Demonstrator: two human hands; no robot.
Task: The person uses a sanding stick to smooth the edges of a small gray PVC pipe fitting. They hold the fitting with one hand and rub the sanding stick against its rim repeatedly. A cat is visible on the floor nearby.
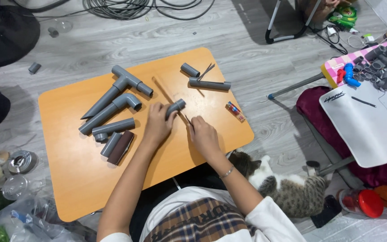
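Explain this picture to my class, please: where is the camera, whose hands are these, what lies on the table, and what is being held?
The camera sits on the person's head and looks down, so both hands are their own. The left hand grips a short grey pipe piece on the orange table. The right hand pinches a thin dark tool, too small to identify. More grey pipes and elbow joints lie to the left, two further pipe pieces at the far edge, and a small lighter on the right. A cat lies on the floor beside the person.
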